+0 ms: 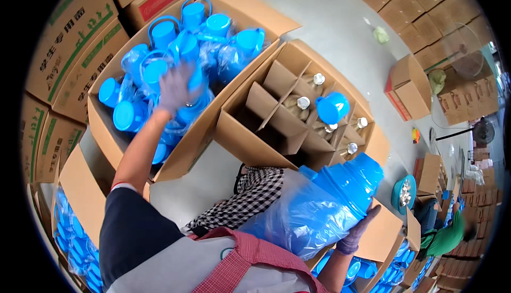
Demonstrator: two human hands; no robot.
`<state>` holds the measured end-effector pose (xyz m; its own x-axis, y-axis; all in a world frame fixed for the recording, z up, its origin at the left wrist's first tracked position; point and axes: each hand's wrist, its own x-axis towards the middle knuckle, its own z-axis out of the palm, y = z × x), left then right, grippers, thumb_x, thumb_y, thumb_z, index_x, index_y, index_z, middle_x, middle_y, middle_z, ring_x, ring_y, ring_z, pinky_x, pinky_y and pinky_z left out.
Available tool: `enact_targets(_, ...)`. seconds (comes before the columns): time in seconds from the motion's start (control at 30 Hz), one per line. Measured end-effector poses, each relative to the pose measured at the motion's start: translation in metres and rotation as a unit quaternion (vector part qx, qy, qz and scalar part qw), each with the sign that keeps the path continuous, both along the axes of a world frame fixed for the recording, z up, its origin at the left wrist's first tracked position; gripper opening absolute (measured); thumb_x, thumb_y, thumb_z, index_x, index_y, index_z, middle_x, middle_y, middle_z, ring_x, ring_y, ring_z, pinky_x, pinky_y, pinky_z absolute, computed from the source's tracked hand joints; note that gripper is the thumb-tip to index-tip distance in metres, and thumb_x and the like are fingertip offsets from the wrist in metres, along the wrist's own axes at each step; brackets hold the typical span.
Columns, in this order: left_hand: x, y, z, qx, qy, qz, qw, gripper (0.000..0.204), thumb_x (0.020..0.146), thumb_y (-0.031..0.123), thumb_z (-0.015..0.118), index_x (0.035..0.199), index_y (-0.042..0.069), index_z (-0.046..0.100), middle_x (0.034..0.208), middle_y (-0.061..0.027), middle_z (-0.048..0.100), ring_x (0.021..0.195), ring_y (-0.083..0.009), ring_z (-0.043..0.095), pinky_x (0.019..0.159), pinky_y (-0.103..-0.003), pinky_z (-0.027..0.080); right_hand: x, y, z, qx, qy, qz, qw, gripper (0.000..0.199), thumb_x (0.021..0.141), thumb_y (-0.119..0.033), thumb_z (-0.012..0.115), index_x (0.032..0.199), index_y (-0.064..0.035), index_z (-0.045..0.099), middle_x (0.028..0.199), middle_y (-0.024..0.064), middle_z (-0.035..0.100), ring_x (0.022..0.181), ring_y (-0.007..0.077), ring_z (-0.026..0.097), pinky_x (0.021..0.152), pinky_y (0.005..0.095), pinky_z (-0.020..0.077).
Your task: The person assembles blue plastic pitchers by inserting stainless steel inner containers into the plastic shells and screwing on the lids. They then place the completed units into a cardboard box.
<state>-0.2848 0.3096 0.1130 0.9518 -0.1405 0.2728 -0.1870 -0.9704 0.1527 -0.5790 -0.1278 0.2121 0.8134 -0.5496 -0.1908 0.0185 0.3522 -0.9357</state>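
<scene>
Head view: an open carton (pixel 186 155) of blue containers (pixel 128 116) nearly abuts a divided carton (pixel 246 143), bare grey floor (pixel 335 21) beyond. Left hand (pixel 176 87) blurs over the containers, grip unclear; right hand (pixel 359 233) grasps a bagged blue stack (pixel 340 184) near the torso (pixel 170 266).

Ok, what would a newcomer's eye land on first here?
Probably the big blue bundle partly in clear plastic, low and right of centre, the gloved right hand against it. Next, the carton of blue containers at upper left, the gloved left hand over them. Then the lone blue cup in the divided carton alongside.
</scene>
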Motion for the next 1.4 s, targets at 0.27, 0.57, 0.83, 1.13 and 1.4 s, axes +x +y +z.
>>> enact_targets(0.27, -0.044, -0.127, 0.068, -0.351, -0.061, -0.264, 0.896, 0.076, 0.086, 0.026, 0.063, 0.147, -0.001, 0.026, 0.152, -0.0223, 0.024, 0.141, -0.0385, 0.022, 0.116, -0.042, 0.017, -0.039, 0.047, -0.042, -0.543, -0.024, 0.023, 0.839, 0.083, 0.077, -0.019, 0.056, 0.145, 0.0094, 0.018, 0.147, 0.0307, 0.025, 0.139, 0.0447, 0.02, 0.116, 0.0467, 0.0142)
enact_targets(0.57, -0.1, -0.182, 0.134, -0.471, -0.066, -0.363, 0.801, 0.093, 0.082, 0.035, 0.064, 0.151, 0.003, 0.012, 0.155, -0.0193, 0.016, 0.143, -0.0368, 0.017, 0.115, -0.047, 0.019, -0.053, -0.071, 0.071, -0.069, -0.182, -0.222, 0.955, 0.058, 0.097, -0.036, 0.046, 0.139, 0.0027, 0.035, 0.127, 0.0158, 0.047, 0.119, 0.0252, 0.044, 0.109, 0.0377, 0.0309)
enact_targets(0.83, -0.122, -0.298, 0.085, -0.457, 0.129, -0.486, 0.734, 0.069, 0.089, 0.023, 0.054, 0.147, 0.004, 0.022, 0.15, -0.019, 0.028, 0.141, -0.036, 0.025, 0.114, -0.043, 0.024, 0.033, -0.013, 0.0, -0.329, -0.105, 0.008, 0.938, 0.051, 0.098, -0.019, 0.041, 0.144, 0.0013, 0.031, 0.144, 0.0195, 0.038, 0.133, 0.0306, 0.038, 0.11, 0.0354, 0.0299)
enact_targets(1.13, -0.082, -0.293, 0.143, -0.626, 0.421, -0.385, 0.532, 0.051, 0.099, 0.03, 0.045, 0.143, 0.007, 0.034, 0.134, -0.0104, 0.047, 0.123, -0.022, 0.046, 0.105, -0.034, 0.036, -0.016, -0.085, -0.019, -0.225, -0.201, -0.027, 0.953, 0.068, 0.097, -0.049, 0.032, 0.15, -0.0085, 0.022, 0.151, 0.0151, 0.029, 0.14, 0.0278, 0.029, 0.117, 0.0437, 0.0167)
enact_targets(1.4, -0.045, -0.341, 0.124, -0.597, 0.382, -0.373, 0.599, 0.064, 0.086, 0.039, 0.065, 0.139, 0.011, 0.045, 0.133, -0.0154, 0.049, 0.122, -0.0287, 0.048, 0.1, -0.041, 0.044, 0.066, -0.107, 0.005, -0.389, -0.17, 0.104, 0.899, 0.055, 0.098, -0.031, 0.042, 0.145, -0.0032, 0.035, 0.15, 0.0182, 0.031, 0.141, 0.0304, 0.026, 0.115, 0.0411, 0.0196)
